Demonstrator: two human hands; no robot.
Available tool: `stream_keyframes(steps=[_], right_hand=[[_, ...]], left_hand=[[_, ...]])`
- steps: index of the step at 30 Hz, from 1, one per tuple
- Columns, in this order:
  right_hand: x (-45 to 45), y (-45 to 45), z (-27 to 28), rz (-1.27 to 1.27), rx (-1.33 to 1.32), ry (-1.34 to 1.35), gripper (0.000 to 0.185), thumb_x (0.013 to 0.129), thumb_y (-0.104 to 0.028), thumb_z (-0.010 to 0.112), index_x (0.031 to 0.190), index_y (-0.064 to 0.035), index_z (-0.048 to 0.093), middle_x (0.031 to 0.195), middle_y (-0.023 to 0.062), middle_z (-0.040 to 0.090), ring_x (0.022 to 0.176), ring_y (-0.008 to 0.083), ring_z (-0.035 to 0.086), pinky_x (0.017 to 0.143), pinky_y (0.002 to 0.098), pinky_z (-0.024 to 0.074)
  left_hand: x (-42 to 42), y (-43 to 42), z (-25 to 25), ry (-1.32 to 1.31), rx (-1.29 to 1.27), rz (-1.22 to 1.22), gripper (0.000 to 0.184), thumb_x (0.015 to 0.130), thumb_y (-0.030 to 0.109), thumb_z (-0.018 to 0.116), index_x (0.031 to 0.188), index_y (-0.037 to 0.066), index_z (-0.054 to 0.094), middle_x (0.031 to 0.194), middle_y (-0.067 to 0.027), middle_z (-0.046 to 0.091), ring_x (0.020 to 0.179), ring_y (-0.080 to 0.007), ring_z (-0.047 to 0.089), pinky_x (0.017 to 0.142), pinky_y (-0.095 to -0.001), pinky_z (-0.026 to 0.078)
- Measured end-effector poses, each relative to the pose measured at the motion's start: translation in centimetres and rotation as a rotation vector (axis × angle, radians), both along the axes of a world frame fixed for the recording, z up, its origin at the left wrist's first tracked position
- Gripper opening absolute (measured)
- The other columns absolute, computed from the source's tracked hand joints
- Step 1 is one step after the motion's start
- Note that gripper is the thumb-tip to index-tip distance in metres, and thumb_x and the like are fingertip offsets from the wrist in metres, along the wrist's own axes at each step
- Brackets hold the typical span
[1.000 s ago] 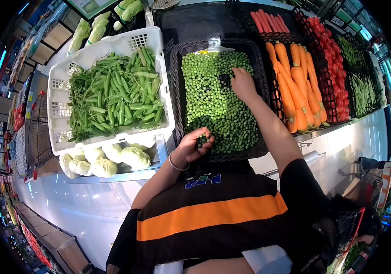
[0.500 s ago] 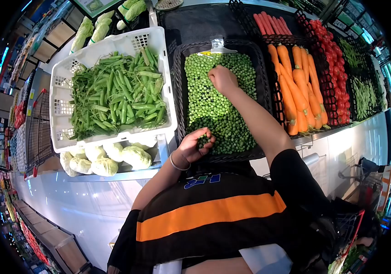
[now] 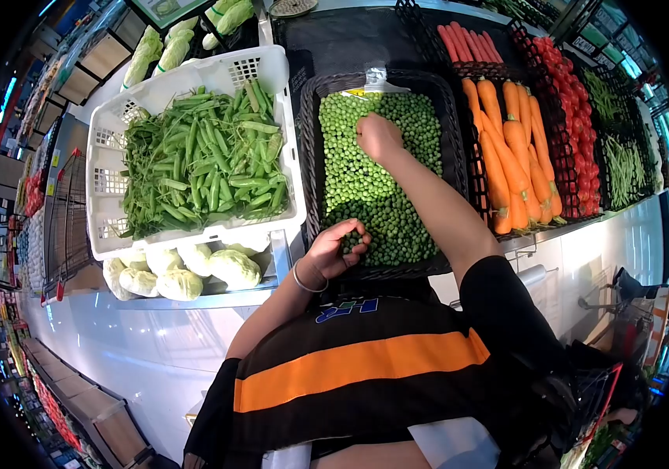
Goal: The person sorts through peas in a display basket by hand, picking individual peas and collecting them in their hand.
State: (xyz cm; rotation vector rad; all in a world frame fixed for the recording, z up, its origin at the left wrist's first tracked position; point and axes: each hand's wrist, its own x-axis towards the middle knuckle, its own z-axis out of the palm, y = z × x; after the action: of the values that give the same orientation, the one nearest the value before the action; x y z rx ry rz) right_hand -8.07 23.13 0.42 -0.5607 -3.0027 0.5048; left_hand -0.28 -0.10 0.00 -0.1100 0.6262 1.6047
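Note:
Loose green peas [image 3: 354,164] fill a black woven basket [image 3: 451,168] in front of me. My right hand [image 3: 379,137] is closed, fingertips turned down at the upper middle of the peas; whatever it pinches is hidden. My left hand [image 3: 336,248], with a bangle at the wrist, is half curled over the basket's near left corner, palm turned inward. Dark green peas show in the curl of its fingers. A silvery plastic piece with a yellow label [image 3: 376,80] lies at the basket's far edge.
Left of the basket stands a white crate [image 3: 295,180] of pea pods [image 3: 209,148], with pale cabbages [image 3: 182,283] below it. On the right are carrots [image 3: 518,148], red tomatoes [image 3: 572,117] and green beans [image 3: 623,172]. A shopping cart [image 3: 65,227] stands at far left.
My right hand has barely shifted, its fingers still closed over the peas. The left hand's fingers have changed their curl slightly. The view has moved a little.

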Motion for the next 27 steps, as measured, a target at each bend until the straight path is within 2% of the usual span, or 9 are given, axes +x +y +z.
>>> stream_keyframes(steps=[2,4,8,14,17,19,22,26,27], right_hand=[[0.7,-0.1,0.4,0.011,-0.016,0.013,0.007,0.075,-0.011,0.060,0.076,-0.0043,0.062,0.086,0.0117,0.057,0.079,0.0303,0.058,0.069,0.0418,0.0465],[2.2,-0.1,0.7,0.057,-0.176,0.272,0.011,0.073,-0.014,0.062,0.075,-0.0028,0.063,0.082,0.0126,0.061,0.073,0.0295,0.061,0.064,0.0388,0.0487],[9.2,-3.6,4.0,0.135,-0.777,0.261,0.015,0.069,-0.020,0.067,0.074,-0.0063,0.064,0.070,0.0080,0.059,0.061,0.0238,0.058,0.057,0.0337,0.0453],[13.9,-5.2,4.2,0.457,-0.545,0.257,0.013,0.077,-0.022,0.061,0.080,-0.0102,0.066,0.073,0.0118,0.059,0.070,0.0295,0.058,0.062,0.0387,0.0457],[10.8,-1.5,1.7,0.127,-0.344,0.180,0.021,0.080,-0.021,0.059,0.097,-0.0100,0.065,0.091,0.0144,0.060,0.085,0.0308,0.058,0.071,0.0388,0.0473],[9.5,-0.5,-0.4,-0.131,0.245,0.355,0.034,0.084,-0.021,0.057,0.115,-0.0060,0.056,0.116,0.0169,0.052,0.102,0.0322,0.052,0.082,0.0397,0.0466],[9.8,-2.8,0.0,0.077,0.118,0.020,0.045,0.085,-0.021,0.056,0.125,-0.0018,0.046,0.131,0.0167,0.040,0.115,0.0323,0.043,0.089,0.0411,0.0441],[7.4,-2.1,1.8,0.102,-0.211,0.144,0.023,0.083,-0.017,0.056,0.100,-0.0034,0.062,0.107,0.0177,0.057,0.092,0.0318,0.058,0.079,0.0403,0.0474],[6.2,-1.4,2.2,0.056,-0.211,0.328,0.014,0.081,-0.014,0.055,0.085,-0.0040,0.064,0.088,0.0174,0.061,0.078,0.0327,0.060,0.071,0.0410,0.0478]], left_hand=[[0.1,0.0,-0.3,0.036,-0.002,0.036,0.018,0.091,0.026,0.050,0.091,0.008,0.052,0.085,-0.0059,0.054,0.063,-0.0112,0.045,0.045,-0.0176,0.034],[0.2,0.1,-0.4,0.075,-0.003,0.072,0.018,0.090,0.025,0.050,0.093,0.008,0.052,0.084,-0.0053,0.054,0.063,-0.0110,0.046,0.045,-0.0176,0.034],[0.2,0.5,-0.5,0.085,-0.069,0.177,0.020,0.090,0.026,0.050,0.099,0.008,0.053,0.083,-0.0035,0.054,0.063,-0.0104,0.047,0.045,-0.0181,0.034],[0.4,1.0,-1.1,-0.023,-0.066,0.247,0.021,0.091,0.029,0.051,0.095,0.008,0.053,0.081,-0.0023,0.054,0.062,-0.0101,0.048,0.044,-0.0171,0.034],[0.3,0.9,-0.8,0.075,-0.014,0.185,0.019,0.091,0.026,0.050,0.096,0.008,0.052,0.082,-0.0037,0.053,0.062,-0.0105,0.046,0.046,-0.0177,0.034],[0.4,0.8,-0.5,0.073,-0.018,0.166,0.018,0.091,0.025,0.050,0.096,0.008,0.052,0.082,-0.0039,0.053,0.062,-0.0102,0.046,0.046,-0.0175,0.033],[0.2,0.8,-0.5,0.070,-0.024,0.135,0.017,0.091,0.024,0.050,0.095,0.007,0.052,0.082,-0.0042,0.053,0.062,-0.0100,0.045,0.046,-0.0171,0.033],[0.5,0.6,-0.3,0.069,-0.027,0.129,0.017,0.091,0.024,0.050,0.095,0.007,0.052,0.082,-0.0042,0.053,0.063,-0.0102,0.046,0.045,-0.0167,0.034],[0.6,0.6,-0.3,0.070,-0.026,0.136,0.017,0.091,0.024,0.050,0.095,0.007,0.052,0.082,-0.0042,0.053,0.063,-0.0102,0.046,0.045,-0.0167,0.034]])
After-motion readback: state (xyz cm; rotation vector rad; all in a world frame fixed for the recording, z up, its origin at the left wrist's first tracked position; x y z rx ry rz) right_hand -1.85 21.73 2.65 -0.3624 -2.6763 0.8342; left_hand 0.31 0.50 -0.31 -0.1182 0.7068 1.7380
